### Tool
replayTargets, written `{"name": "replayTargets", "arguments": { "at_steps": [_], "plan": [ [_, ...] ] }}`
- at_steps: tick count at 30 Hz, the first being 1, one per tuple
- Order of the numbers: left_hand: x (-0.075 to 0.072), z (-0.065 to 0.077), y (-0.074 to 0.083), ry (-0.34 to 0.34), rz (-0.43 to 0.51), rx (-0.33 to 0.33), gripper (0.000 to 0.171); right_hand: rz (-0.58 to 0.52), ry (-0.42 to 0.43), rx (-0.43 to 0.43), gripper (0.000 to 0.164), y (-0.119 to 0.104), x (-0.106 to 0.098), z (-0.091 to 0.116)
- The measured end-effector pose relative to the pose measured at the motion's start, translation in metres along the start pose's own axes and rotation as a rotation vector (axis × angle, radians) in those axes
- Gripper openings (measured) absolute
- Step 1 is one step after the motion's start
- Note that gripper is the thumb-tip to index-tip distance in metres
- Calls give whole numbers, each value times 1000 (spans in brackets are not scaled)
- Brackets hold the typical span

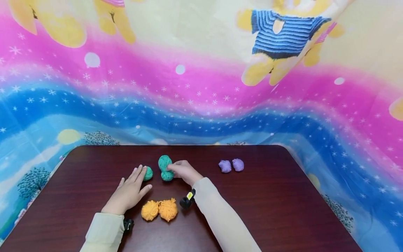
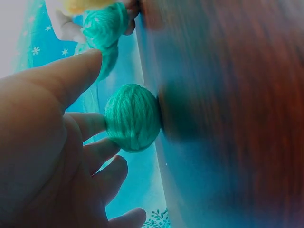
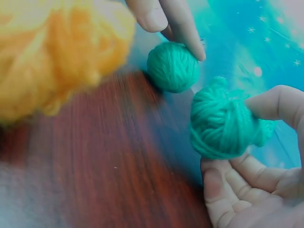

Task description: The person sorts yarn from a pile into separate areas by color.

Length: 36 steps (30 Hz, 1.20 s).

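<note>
My left hand is spread with straight fingers, its fingertips at a small round green yarn ball on the table. In the left wrist view the fingers lie against the far side of that ball. To its right, my right hand pinches a green yarn ball between thumb and fingers. From the head, this shows as two green lumps, an upper one and a lower one, one right against the other. Closer to me, two orange yarn balls sit side by side between the forearms.
Two purple yarn balls lie close together at the back right of the dark wood table. A printed cloth hangs right behind the table's back edge. Each wrist carries a small black camera.
</note>
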State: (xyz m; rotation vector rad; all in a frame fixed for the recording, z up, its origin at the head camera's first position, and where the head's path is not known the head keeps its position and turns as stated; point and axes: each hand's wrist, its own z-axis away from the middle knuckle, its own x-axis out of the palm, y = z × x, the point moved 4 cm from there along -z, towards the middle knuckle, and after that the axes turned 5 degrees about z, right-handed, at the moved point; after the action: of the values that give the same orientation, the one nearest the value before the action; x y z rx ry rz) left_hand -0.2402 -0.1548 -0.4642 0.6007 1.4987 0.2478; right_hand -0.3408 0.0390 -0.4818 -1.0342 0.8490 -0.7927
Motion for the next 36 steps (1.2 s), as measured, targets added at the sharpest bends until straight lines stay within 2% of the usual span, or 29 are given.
{"name": "replayTargets", "arguments": {
  "at_steps": [12, 16, 20, 26, 36],
  "plan": [
    [3, 1, -1, -33, 16, -16, 75, -304, 121, -126, 11, 13, -1, 16],
    [2, 1, 0, -10, 13, 0, 75, -378, 120, -158, 13, 15, -5, 21],
    [0, 1, 1, 16, 2, 17, 74, -419, 129, -155, 18, 17, -12, 26],
    [0, 2, 1, 22, 3, 12, 73, -404, 147, -135, 17, 15, -24, 37],
    [-1, 0, 0, 9, 5, 10, 74, -219, 140, -110, 21, 9, -49, 65]
  ]
}}
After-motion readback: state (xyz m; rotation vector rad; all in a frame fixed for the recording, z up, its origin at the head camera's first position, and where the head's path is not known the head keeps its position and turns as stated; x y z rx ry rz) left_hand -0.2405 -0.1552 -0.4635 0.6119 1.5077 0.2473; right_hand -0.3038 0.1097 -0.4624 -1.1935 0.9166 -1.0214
